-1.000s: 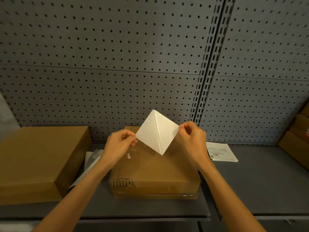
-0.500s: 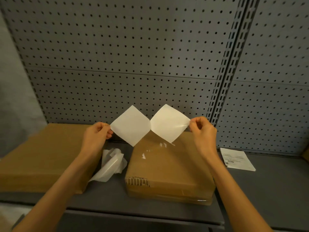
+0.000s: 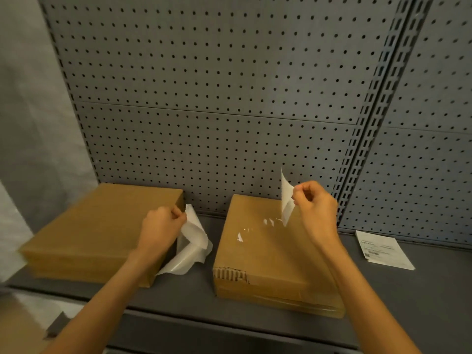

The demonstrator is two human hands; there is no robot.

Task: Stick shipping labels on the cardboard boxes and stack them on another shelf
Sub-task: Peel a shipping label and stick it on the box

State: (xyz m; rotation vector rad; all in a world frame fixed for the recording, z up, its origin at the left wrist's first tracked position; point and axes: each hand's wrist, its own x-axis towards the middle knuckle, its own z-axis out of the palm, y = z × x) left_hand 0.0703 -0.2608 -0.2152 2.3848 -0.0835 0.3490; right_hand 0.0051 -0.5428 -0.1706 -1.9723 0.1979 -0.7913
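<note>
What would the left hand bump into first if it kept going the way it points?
Probably the crumpled backing paper lying between the two boxes: the left hand is at it already, holding a peeled sheet. Beyond that comes the pegboard wall, though depth is hard to judge.

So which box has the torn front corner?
The right box, under the right hand: corrugation shows at its front left corner. The left box looks intact.

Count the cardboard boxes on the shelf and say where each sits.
2. One cardboard box sits at the left of the shelf, the other in the middle below the right hand. More may lie outside the view.
</note>
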